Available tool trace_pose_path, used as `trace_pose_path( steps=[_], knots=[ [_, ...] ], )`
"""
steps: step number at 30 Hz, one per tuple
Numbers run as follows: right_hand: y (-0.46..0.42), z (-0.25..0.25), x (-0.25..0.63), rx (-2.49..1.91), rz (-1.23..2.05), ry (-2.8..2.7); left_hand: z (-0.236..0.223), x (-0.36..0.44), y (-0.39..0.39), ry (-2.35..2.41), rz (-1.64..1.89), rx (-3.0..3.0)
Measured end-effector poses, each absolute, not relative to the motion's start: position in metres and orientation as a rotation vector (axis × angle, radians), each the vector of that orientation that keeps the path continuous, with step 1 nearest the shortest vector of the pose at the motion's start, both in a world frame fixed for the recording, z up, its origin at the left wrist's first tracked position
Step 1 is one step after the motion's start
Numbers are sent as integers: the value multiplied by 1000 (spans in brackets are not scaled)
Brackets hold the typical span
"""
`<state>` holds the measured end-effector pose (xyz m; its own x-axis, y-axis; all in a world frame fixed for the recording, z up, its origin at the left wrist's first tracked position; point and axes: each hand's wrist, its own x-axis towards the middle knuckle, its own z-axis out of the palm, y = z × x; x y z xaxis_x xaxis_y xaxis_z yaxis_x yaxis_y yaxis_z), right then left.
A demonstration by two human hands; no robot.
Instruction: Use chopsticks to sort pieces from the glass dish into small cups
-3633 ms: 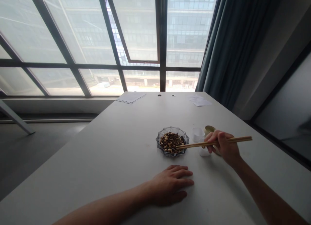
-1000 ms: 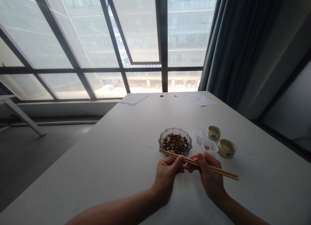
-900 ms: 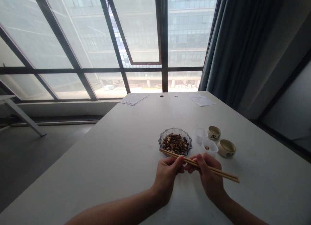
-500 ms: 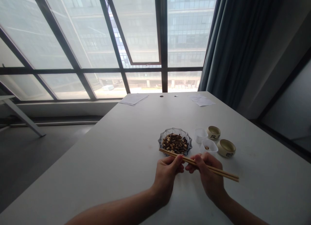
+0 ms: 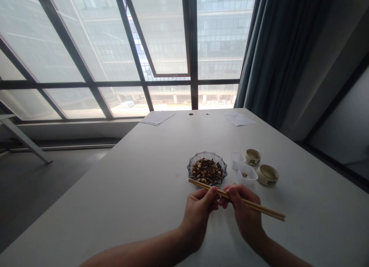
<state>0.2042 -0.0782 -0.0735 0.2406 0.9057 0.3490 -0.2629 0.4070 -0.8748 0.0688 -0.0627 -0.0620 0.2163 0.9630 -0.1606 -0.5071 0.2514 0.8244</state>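
1. The person's left hand (image 5: pixel 198 210) is at lower centre of the frame, its fingers curled together and closed over a pair of long, thin light-wood chopsticks (image 5: pixel 261 208).
2. The right hand (image 5: pixel 245 210) is just to its right, with the fingers bunched together and clamped on the same sticks. The two hands nearly meet, and a small gap between them cannot be ruled out.
3. The chopsticks lie close together and slant across both hands. One end reaches the near rim of the dish, and the other sticks out to the lower right, past the right hand.
4. A scalloped clear glass dish (image 5: pixel 206 153) sits just beyond the hands, heaped with a mix of dark striped seeds and pale nuts (image 5: pixel 206 171).
5. To its right are two small square white plastic cups. The nearer one (image 5: pixel 247 181) holds a few nut pieces (image 5: pixel 245 175), and the farther one (image 5: pixel 238 160) stands just behind it.
6. Beside them are two small round cream ceramic cups with dark markings (image 5: pixel 267 175) (image 5: pixel 253 157).
7. Sheets of white paper (image 5: pixel 157 118) (image 5: pixel 239 120) lie at the far edge of the pale grey table (image 5: pixel 121 190).
8. Beyond it, a tall dark-framed window (image 5: pixel 72 48) fills the upper left, with a dark teal curtain (image 5: pixel 276 48) at upper right.
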Motion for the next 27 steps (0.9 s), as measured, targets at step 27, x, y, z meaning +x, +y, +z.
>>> trace_pose_path(
  steps=[27],
  knots=[
    [-27, -67, 291, -1128, 636, -1338, -119, 59, -71, 597, 616, 872]
  ],
)
